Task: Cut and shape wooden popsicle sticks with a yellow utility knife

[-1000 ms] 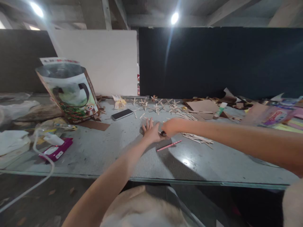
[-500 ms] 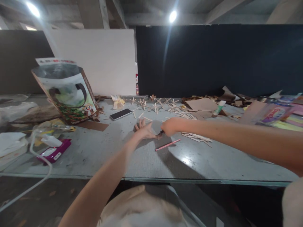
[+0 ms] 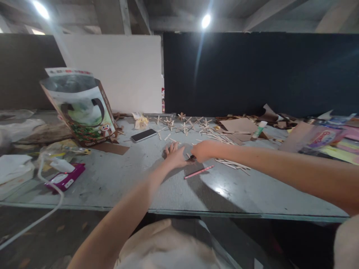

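Observation:
My left hand [image 3: 176, 156] rests low over the table [image 3: 126, 183], its outer fingers bent and its thumb side pressed toward a small dark brown piece [image 3: 191, 159]. Close beside it on the right, my right hand [image 3: 202, 150] is closed, with a dark object at its fingertips that is too small to name. The two hands nearly meet around the brown piece. Just below them lies a pink patterned pencil-like stick [image 3: 198, 172]. Thin wooden sticks [image 3: 232, 163] lie in a loose pile by my right wrist, partly hidden under the forearm.
Star-shaped stick pieces [image 3: 184, 128] stand at the back. A phone [image 3: 144, 135] lies left of them. Further left are a large printed bag [image 3: 84, 116] and a purple power strip [image 3: 66, 178] with a white cable. Brown paper sheets [image 3: 238, 124] and a glue stick [image 3: 259, 129] lie back right.
My left hand has shifted slightly to the right, closer to my right hand. The dark brown piece between them has turned a little. My right hand stays almost in place.

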A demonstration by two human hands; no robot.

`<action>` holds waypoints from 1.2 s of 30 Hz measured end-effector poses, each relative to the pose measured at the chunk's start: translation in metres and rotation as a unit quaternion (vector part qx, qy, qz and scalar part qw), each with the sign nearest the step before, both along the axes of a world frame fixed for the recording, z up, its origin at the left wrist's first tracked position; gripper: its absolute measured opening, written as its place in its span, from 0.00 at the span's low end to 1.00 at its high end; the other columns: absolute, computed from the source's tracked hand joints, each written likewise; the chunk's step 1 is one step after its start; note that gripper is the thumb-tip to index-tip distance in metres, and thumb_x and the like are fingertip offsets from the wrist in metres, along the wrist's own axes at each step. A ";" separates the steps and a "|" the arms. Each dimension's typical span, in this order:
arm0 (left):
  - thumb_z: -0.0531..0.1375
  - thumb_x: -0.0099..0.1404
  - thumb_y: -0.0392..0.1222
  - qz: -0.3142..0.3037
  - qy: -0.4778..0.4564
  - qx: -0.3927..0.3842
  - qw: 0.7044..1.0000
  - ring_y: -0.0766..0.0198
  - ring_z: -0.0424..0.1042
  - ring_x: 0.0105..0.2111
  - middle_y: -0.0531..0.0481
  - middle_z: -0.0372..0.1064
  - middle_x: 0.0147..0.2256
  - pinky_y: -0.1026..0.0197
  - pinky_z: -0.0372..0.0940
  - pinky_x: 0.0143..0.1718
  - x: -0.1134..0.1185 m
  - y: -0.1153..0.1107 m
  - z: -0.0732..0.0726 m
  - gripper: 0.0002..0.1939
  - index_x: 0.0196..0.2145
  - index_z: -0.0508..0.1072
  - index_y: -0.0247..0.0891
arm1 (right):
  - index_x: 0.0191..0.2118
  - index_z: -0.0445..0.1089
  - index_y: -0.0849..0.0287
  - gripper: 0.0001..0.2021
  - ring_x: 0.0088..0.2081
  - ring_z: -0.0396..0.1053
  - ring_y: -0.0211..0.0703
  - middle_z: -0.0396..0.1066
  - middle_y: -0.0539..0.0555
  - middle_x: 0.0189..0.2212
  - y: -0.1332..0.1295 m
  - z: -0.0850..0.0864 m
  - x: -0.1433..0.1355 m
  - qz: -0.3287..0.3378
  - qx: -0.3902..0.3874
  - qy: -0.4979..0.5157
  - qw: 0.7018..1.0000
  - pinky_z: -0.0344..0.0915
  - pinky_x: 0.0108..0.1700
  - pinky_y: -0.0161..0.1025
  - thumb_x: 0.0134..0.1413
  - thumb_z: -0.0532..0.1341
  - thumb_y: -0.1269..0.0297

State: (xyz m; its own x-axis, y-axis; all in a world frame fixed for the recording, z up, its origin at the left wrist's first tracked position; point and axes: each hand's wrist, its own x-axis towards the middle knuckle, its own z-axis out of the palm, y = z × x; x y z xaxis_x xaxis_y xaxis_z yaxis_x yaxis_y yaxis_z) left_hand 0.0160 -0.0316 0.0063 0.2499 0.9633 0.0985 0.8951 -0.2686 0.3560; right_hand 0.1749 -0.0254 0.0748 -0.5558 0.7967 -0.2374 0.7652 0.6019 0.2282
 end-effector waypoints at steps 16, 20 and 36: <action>0.50 0.74 0.33 0.062 -0.268 0.086 0.958 0.59 0.79 0.40 0.44 0.80 0.42 0.57 0.71 0.48 -0.018 0.022 0.014 0.15 0.48 0.76 0.39 | 0.53 0.72 0.60 0.22 0.39 0.78 0.55 0.81 0.63 0.39 -0.030 0.001 0.029 -0.111 0.144 0.192 0.964 0.59 0.35 0.40 0.77 0.44 0.56; 0.64 0.69 0.52 0.034 -0.116 0.056 0.991 0.52 0.77 0.47 0.42 0.79 0.46 0.55 0.68 0.52 -0.019 0.008 0.020 0.16 0.48 0.79 0.39 | 0.54 0.69 0.60 0.20 0.38 0.77 0.54 0.81 0.62 0.38 -0.027 -0.010 0.036 -0.122 0.138 0.208 0.961 0.54 0.33 0.40 0.77 0.44 0.56; 0.78 0.44 0.58 0.090 0.011 0.021 0.996 0.39 0.67 0.60 0.39 0.74 0.53 0.45 0.65 0.59 -0.026 0.006 0.021 0.34 0.46 0.78 0.42 | 0.53 0.71 0.59 0.21 0.45 0.79 0.54 0.81 0.64 0.44 -0.036 -0.026 0.026 -0.090 0.081 0.163 0.979 0.58 0.38 0.39 0.78 0.45 0.53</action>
State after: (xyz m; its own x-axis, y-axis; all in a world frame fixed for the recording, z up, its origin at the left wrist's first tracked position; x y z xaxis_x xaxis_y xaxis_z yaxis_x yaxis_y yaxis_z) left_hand -0.0105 -0.0255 0.0270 0.0754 0.9879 0.1358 0.9374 -0.1167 0.3282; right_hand 0.2007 -0.0609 0.0484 -0.4280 0.9013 0.0662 0.9037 0.4265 0.0362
